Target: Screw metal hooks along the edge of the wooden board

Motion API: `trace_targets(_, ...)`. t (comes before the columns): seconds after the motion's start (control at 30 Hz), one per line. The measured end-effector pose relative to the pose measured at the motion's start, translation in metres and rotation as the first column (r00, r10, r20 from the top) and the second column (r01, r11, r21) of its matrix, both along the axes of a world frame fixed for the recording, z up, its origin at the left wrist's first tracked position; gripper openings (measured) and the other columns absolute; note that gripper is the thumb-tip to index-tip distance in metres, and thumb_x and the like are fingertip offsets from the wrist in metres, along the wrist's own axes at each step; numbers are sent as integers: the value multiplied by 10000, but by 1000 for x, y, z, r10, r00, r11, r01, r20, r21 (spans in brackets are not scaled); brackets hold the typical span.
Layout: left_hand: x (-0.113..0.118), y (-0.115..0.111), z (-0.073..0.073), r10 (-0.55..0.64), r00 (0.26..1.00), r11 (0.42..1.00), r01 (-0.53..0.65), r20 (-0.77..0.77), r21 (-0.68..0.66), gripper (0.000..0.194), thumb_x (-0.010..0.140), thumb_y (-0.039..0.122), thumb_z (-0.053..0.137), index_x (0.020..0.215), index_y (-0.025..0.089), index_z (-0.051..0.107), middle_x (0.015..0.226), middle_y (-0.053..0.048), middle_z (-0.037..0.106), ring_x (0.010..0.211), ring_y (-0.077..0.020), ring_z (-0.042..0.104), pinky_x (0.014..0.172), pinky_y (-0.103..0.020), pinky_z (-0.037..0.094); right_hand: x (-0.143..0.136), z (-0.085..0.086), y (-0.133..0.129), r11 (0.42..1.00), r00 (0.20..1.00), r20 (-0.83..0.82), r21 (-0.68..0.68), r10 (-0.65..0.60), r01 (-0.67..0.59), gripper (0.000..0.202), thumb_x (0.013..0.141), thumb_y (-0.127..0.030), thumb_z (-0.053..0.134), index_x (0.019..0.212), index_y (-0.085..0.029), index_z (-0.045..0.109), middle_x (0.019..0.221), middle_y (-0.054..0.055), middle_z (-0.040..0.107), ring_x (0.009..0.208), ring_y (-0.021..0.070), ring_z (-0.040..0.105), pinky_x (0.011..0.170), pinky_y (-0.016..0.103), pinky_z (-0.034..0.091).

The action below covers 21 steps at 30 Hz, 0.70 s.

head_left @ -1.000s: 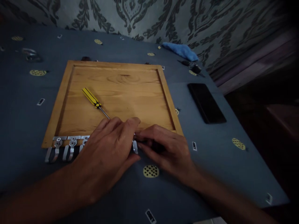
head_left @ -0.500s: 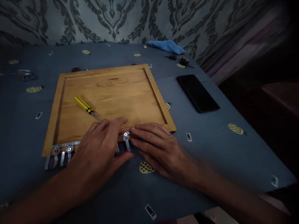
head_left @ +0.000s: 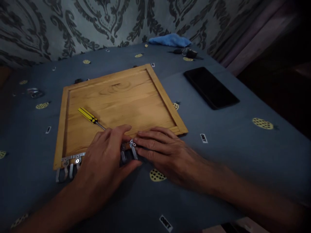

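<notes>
A wooden panel with a raised frame [head_left: 62, 129] lies on the table. Along its near edge runs a metal hook rail [head_left: 77, 159] with several curved hooks and screws. My left hand [head_left: 104, 158] is closed over the rail's middle, fingers on the panel side and thumb on the near side. My right hand [head_left: 165, 152] lies over the right part of the rail and frame edge, its fingers pressed together and its thumb hidden. One hook shows between the hands. A yellow and black screwdriver [head_left: 87, 115] rests on the panel, its tip behind my left hand.
To the right lies a black phone [head_left: 211, 87]. Behind it are a bunch of keys [head_left: 187, 52] and a blue cloth [head_left: 170, 40]. A small clear packet [head_left: 35, 93] sits at the left. A patterned cloth [head_left: 31, 129] covers the table, up to a patterned wall.
The view has turned slightly, so the panel and table appear tilted. Both hands keep their places on the rail, and the screwdriver stays on the panel.
</notes>
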<state>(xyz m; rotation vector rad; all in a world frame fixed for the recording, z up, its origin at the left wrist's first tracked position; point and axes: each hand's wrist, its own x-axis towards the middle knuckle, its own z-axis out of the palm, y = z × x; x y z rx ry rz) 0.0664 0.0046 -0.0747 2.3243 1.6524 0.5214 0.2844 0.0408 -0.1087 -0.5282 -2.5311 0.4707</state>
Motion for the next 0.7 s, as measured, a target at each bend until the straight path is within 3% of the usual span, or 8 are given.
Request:
trace_targets(0.1, 1, 1, 2, -19, 1000, 1000, 19, -6, 7, 651, 732, 217, 797, 1258, 281, 418, 1071, -25, 680, 984, -268, 654, 815, -430, 550, -1, -2, 1, 1000, 1000, -3, 21, 2, -2, 305, 996, -139, 444, 1231, -114, 637, 1347, 112, 652, 1320, 234, 530, 1103, 481, 431)
trace_targets(0.33, -1, 5, 7, -179, 972, 981, 188, -150, 45, 237, 839, 298, 718, 976, 240, 534, 914, -22, 662, 853, -268, 601, 713, -427, 492, -1, -4, 0, 1000, 999, -38, 27, -8, 9, 309, 955, -106, 487, 1225, -133, 634, 1325, 96, 665, 1286, 240, 545, 1083, 464, 435)
trace_targets(0.7, -2, 4, 8, -227, 958, 969, 241, -173, 61, 229, 887, 317, 675, 1067, 248, 553, 969, -26, 676, 886, -252, 599, 758, -424, 492, 0, -4, 2, 1000, 1000, -17, 28, 4, -3, 300, 915, -83, 525, 1186, -142, 640, 1289, 89, 681, 1291, 266, 538, 1071, 478, 434)
